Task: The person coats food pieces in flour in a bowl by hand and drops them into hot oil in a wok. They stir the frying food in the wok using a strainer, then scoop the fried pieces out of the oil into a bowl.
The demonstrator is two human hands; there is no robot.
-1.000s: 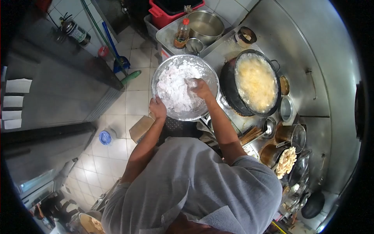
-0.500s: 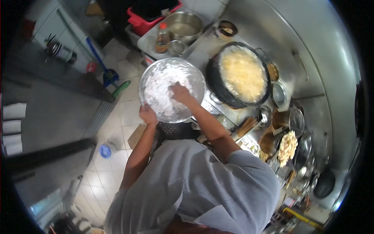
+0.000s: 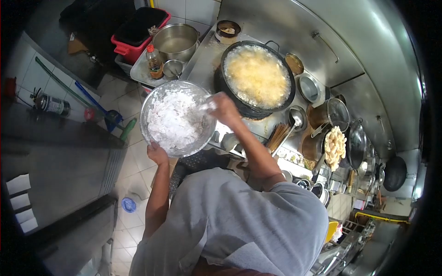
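Observation:
A wide metal bowl (image 3: 148, 99) is tilted slightly in front of me. White floury pieces (image 3: 177, 119) fill much of it. My left hand (image 3: 158, 153) is closed on the bowl's near left rim. Over the bowl's right edge, my right hand (image 3: 223, 109) is closed around a flour-coated piece (image 3: 207, 106), smeared by motion; its exact kind is unclear. Just beyond that hand stands a large black wok (image 3: 224, 87), where pale golden food (image 3: 258, 76) bubbles in oil.
A metal pot (image 3: 175, 41), an orange-capped bottle (image 3: 154, 64) and a small strainer (image 3: 173, 69) stand on the left tray. To the right are a ladle (image 3: 298, 120), a sieve (image 3: 338, 112) and a heap of pale fried pieces (image 3: 335, 147). A lidded tub (image 3: 129, 204) is on the floor.
My right hand has lifted out of the floury pieces and moved right to the bowl's edge, towards the wok. My left hand stays on the rim. The view has shifted.

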